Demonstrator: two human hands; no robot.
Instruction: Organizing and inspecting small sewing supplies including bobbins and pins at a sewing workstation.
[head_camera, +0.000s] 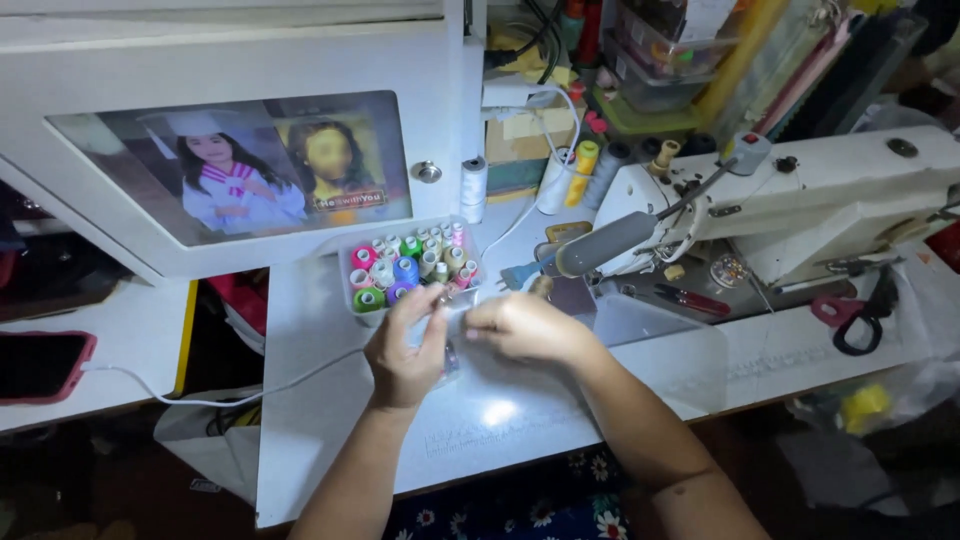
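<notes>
- The left hand (405, 350) and the right hand (520, 328) meet over the white table (330, 420), fingers pinched together on a small clear plastic piece (458, 318) held between them – what the piece is, I cannot tell, as the hands cover most of it.
- The left hand's thumb and fingertips close narrowly on the near edge of the piece; the right hand curls over its other end, knuckles up.
- Just behind the hands stands a clear box of thread spools (410, 268), packed with pink, green, blue and white spools standing upright.
- To the right sits a white sewing machine (820, 210), with a grey-handled brush (590, 250) lying in front of it and red-handled snips (685, 298) beside that.
- Black-handled scissors (862, 318) lie further right on the machine bed.
- Several larger spools – white, yellow and grey (580, 172) – stand behind the box, near the machine.
- A white cabinet door (240, 170) with a photograph on it rises at the left, well apart from the hands.
- A phone in a red case (40, 365) lies at the far left, with a white cable (230, 392) running from it toward the table.
</notes>
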